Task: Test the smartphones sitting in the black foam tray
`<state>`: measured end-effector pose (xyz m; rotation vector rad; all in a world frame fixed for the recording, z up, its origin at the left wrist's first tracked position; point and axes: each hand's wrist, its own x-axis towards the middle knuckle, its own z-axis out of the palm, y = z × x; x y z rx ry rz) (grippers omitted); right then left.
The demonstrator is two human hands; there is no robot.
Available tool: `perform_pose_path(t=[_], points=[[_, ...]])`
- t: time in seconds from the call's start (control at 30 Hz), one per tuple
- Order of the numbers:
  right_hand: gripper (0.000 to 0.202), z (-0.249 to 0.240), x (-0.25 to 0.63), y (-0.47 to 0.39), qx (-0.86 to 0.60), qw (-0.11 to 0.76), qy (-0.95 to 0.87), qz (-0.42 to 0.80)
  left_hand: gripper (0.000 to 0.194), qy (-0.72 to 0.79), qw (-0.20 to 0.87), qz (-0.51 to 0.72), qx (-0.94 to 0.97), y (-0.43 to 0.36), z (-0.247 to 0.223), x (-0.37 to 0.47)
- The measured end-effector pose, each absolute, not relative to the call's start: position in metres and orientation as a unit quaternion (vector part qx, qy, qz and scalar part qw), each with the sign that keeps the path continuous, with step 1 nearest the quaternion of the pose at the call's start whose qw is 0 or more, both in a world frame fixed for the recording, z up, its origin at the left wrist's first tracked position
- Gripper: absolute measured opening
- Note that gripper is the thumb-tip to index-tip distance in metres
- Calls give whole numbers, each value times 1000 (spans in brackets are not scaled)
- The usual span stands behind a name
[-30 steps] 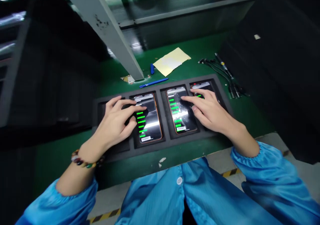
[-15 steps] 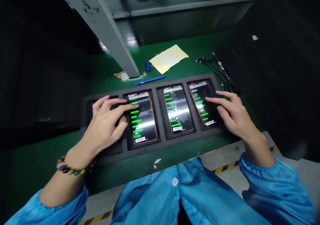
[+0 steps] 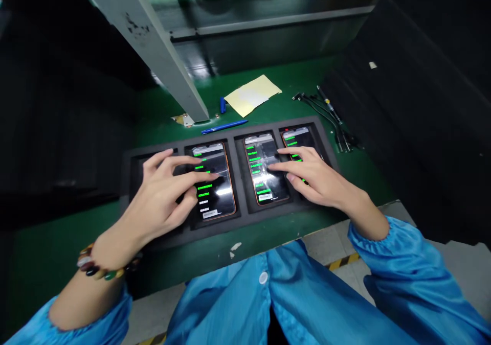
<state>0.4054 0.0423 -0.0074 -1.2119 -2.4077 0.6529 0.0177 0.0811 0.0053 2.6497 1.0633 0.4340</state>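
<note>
Three lit smartphones with green text lines lie in a dark foam tray (image 3: 238,181). Over the left phone (image 3: 215,197) my left hand (image 3: 163,197) is spread, its index fingertip at the screen. My right hand (image 3: 316,176) reaches across to the middle phone (image 3: 264,156), index finger extended at its screen and the other fingers apart. That hand and its wrist partly cover the right phone (image 3: 296,134). The tray's leftmost slot lies mostly beneath my left hand. Neither hand holds anything. Whether the fingertips press the glass or hover just above, I cannot tell.
Behind the tray lie a blue pen (image 3: 224,127), its blue cap (image 3: 223,105) and a yellowish sheet of paper (image 3: 253,95). Black cables (image 3: 330,117) and a dark pen (image 3: 329,106) are at the right. A grey metal post (image 3: 164,53) stands at the back left.
My right hand has moved left from the right phone to the middle one. The left phone's list has shifted and now shows some white lines near the bottom. My left hand stays over that phone.
</note>
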Motion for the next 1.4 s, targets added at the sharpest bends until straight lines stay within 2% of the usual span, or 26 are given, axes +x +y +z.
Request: perform_pose_path(t=[0.33,0.57,0.77,1.1,1.4], points=[[48,-13,396,74,-475,183,-839,189,49,443,110,123,881,85,-12,9],[43,-7,435,28,-525,278,-787,169,49,441,119,153,877,85,-14,7],[41,-11,416,14,-489,224,-811,230,42,458,118,197,859,80,-10,2],[45,-9,384,64,-509,194,-816,193,42,449,130,200,861,79,-13,-3],[41,-12,387,39,-481,244,-821,189,39,399,107,233,880,73,-13,-7]])
